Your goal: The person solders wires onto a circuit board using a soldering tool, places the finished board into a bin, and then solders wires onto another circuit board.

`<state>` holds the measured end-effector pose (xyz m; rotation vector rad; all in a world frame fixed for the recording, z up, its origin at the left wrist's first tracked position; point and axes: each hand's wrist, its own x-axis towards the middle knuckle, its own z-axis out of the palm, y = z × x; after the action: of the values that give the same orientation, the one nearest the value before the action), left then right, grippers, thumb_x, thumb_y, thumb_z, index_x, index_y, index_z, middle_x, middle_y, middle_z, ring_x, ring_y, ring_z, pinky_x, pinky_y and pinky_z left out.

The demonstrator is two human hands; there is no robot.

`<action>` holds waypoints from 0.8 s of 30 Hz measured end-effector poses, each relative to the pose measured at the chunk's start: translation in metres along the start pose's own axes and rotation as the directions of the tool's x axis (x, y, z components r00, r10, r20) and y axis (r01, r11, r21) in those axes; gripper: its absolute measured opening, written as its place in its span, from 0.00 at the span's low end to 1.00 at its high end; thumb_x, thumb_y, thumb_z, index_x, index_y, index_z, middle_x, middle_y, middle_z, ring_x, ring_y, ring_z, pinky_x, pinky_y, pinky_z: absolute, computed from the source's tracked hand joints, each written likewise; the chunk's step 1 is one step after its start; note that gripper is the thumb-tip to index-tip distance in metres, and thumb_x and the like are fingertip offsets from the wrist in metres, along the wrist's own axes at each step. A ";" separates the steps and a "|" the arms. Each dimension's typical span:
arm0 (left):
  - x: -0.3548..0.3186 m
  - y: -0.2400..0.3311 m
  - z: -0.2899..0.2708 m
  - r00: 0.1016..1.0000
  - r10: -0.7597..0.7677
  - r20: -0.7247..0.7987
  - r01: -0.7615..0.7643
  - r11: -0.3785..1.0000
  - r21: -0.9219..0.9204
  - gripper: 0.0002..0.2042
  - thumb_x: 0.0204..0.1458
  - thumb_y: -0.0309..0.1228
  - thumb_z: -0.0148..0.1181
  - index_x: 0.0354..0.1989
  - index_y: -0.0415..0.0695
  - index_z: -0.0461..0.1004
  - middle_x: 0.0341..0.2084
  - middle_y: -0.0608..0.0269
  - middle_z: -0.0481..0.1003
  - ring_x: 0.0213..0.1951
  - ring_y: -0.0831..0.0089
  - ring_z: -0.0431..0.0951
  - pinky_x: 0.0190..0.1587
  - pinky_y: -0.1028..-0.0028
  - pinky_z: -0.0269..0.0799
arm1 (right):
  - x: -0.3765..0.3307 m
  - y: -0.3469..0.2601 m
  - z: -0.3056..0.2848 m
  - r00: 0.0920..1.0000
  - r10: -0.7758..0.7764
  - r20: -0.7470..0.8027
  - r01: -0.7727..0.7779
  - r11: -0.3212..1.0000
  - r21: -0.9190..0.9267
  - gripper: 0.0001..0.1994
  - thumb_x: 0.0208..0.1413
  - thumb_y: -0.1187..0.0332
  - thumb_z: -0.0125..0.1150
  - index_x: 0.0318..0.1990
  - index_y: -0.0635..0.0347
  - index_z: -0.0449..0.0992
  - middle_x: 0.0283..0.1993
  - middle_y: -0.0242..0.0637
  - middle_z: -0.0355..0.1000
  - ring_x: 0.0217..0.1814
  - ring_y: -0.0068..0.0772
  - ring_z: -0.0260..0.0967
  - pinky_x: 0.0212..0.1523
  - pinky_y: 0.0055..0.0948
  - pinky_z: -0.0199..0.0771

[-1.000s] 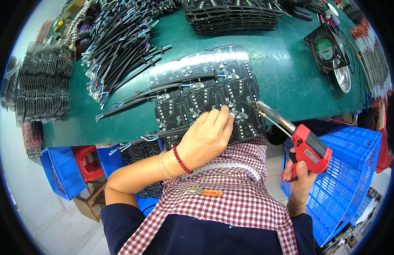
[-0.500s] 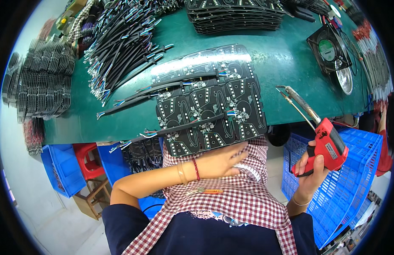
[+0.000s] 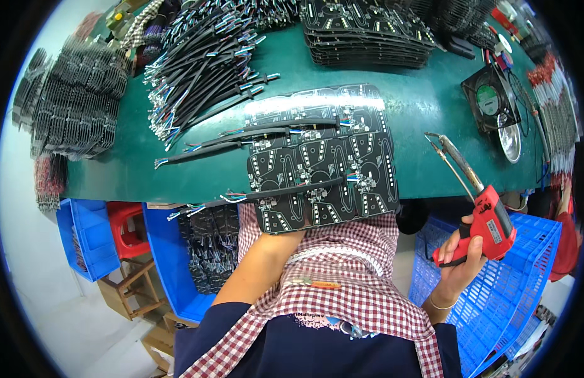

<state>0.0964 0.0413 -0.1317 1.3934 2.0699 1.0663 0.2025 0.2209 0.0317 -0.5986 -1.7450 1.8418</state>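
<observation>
My right hand (image 3: 461, 255) is wrapped round the red grip of a soldering gun (image 3: 493, 225), its long metal tip pointing up and left over the green table. In front of me lies a panel of black circuit boards (image 3: 323, 167), its near edge jutting past the table edge above my apron. Several black-sleeved cables with coloured wire ends lie across it, among them a front cable (image 3: 285, 191) and others farther back. My left forearm (image 3: 260, 264) reaches up to the panel's near edge. The left hand is beneath the panel, with its fingers hidden.
A heap of black cables (image 3: 203, 75) lies at the back left of the green table (image 3: 424, 94). Behind the panel stands a stack of circuit boards (image 3: 367, 38). A fan (image 3: 490, 97) and a metal dish (image 3: 509, 142) sit at right. Blue crates (image 3: 493, 290) flank me below.
My left hand has gone from lying across the apron to under the panel's near edge. The right hand still holds the soldering gun. The view has shifted slightly.
</observation>
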 end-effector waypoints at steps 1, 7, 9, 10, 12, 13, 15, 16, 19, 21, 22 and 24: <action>0.001 0.000 0.002 1.000 0.001 0.002 -0.001 1.000 -0.003 0.21 0.53 0.34 0.55 0.54 0.37 0.65 0.51 0.47 0.69 0.52 0.56 0.71 0.54 0.64 0.69 | 0.001 0.000 -0.001 1.000 -0.009 0.006 0.009 1.000 0.003 0.21 0.64 0.56 0.45 0.49 0.70 0.64 0.16 0.34 0.61 0.11 0.18 0.53 0.12 0.17 0.59; 0.009 -0.001 0.009 1.000 0.010 0.027 -0.010 1.000 -0.018 0.18 0.54 0.34 0.56 0.50 0.37 0.68 0.49 0.49 0.72 0.49 0.58 0.73 0.51 0.65 0.71 | 0.005 -0.003 -0.009 0.998 -0.063 -0.015 0.064 0.994 0.087 0.20 0.64 0.57 0.45 0.50 0.69 0.63 0.17 0.34 0.62 0.11 0.17 0.54 0.12 0.17 0.59; 0.011 -0.001 0.012 0.999 0.013 0.033 -0.012 1.000 -0.023 0.17 0.54 0.34 0.56 0.49 0.38 0.70 0.48 0.50 0.72 0.48 0.58 0.74 0.51 0.65 0.71 | 0.006 -0.004 -0.013 0.997 -0.069 -0.014 0.070 0.992 0.101 0.20 0.64 0.57 0.45 0.50 0.69 0.63 0.17 0.34 0.62 0.11 0.17 0.54 0.12 0.16 0.58; 0.011 -0.001 0.014 0.999 0.013 0.035 -0.012 1.000 -0.024 0.17 0.54 0.34 0.56 0.48 0.38 0.70 0.48 0.50 0.73 0.48 0.58 0.75 0.50 0.65 0.72 | 0.006 -0.003 -0.014 0.997 -0.076 -0.021 0.078 0.990 0.119 0.20 0.64 0.57 0.45 0.50 0.68 0.63 0.17 0.34 0.62 0.11 0.17 0.54 0.12 0.16 0.58; 0.012 -0.003 0.019 0.999 0.022 0.042 -0.020 0.999 -0.030 0.16 0.54 0.33 0.56 0.47 0.38 0.71 0.47 0.50 0.73 0.47 0.59 0.75 0.49 0.65 0.73 | 0.006 -0.003 -0.018 0.996 -0.087 -0.029 0.090 0.989 0.120 0.20 0.64 0.56 0.45 0.50 0.68 0.63 0.17 0.34 0.62 0.11 0.17 0.54 0.12 0.15 0.57; 0.014 -0.005 0.022 0.998 0.028 0.050 -0.026 0.999 -0.032 0.15 0.54 0.33 0.56 0.47 0.38 0.72 0.47 0.51 0.74 0.47 0.59 0.76 0.49 0.66 0.73 | 0.005 -0.002 -0.019 0.996 -0.080 -0.049 0.086 0.988 0.127 0.21 0.64 0.56 0.45 0.50 0.68 0.63 0.17 0.33 0.62 0.11 0.17 0.54 0.12 0.15 0.58; 0.017 -0.010 0.027 0.997 0.038 0.060 -0.035 0.999 -0.037 0.14 0.54 0.33 0.57 0.45 0.38 0.73 0.46 0.51 0.74 0.46 0.59 0.76 0.48 0.66 0.74 | 0.000 -0.003 -0.021 0.994 -0.072 -0.086 0.083 0.989 0.124 0.21 0.64 0.56 0.45 0.50 0.68 0.63 0.18 0.33 0.62 0.11 0.17 0.54 0.12 0.15 0.58; 0.020 -0.012 0.029 0.997 0.047 0.059 -0.045 0.998 -0.043 0.14 0.54 0.33 0.57 0.45 0.38 0.73 0.45 0.52 0.75 0.46 0.60 0.77 0.48 0.66 0.74 | 0.000 -0.002 -0.022 0.994 -0.070 -0.084 0.080 0.988 0.134 0.21 0.65 0.55 0.45 0.50 0.67 0.63 0.18 0.33 0.62 0.11 0.17 0.54 0.12 0.15 0.58; 0.024 -0.001 0.024 0.992 0.108 0.068 -0.102 0.991 -0.084 0.13 0.54 0.33 0.57 0.43 0.38 0.75 0.44 0.53 0.76 0.44 0.60 0.78 0.47 0.66 0.75 | 0.003 -0.003 -0.026 0.992 -0.090 -0.091 0.104 0.981 0.161 0.20 0.65 0.55 0.44 0.51 0.66 0.63 0.19 0.33 0.62 0.12 0.16 0.54 0.13 0.16 0.59; 0.024 0.018 0.006 0.981 0.161 0.110 -0.137 0.971 -0.196 0.12 0.54 0.33 0.57 0.42 0.39 0.76 0.44 0.53 0.76 0.44 0.61 0.78 0.46 0.66 0.76 | 0.008 -0.003 -0.029 0.990 -0.111 -0.090 0.125 0.977 0.175 0.20 0.65 0.55 0.44 0.51 0.66 0.63 0.20 0.33 0.63 0.12 0.16 0.54 0.13 0.16 0.59; 0.019 0.034 -0.006 0.946 0.320 0.048 -0.295 0.913 -0.281 0.12 0.54 0.33 0.57 0.41 0.39 0.77 0.43 0.54 0.77 0.43 0.61 0.79 0.46 0.67 0.76 | 0.008 -0.004 -0.030 0.986 -0.127 -0.111 0.146 0.973 0.180 0.20 0.65 0.55 0.43 0.51 0.66 0.64 0.20 0.33 0.63 0.13 0.16 0.55 0.13 0.16 0.60; -0.006 0.067 -0.045 0.963 0.211 0.166 -0.148 0.933 -0.327 0.10 0.54 0.34 0.58 0.39 0.42 0.78 0.40 0.58 0.78 0.39 0.63 0.80 0.40 0.68 0.78 | 0.007 -0.004 -0.030 0.981 -0.138 -0.138 0.162 0.970 0.183 0.20 0.65 0.55 0.43 0.51 0.66 0.64 0.21 0.33 0.63 0.13 0.16 0.55 0.13 0.16 0.60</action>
<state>0.1066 0.0335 -0.0515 1.4778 1.5755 1.2128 0.2168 0.2483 0.0334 -0.4795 -1.4687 1.8015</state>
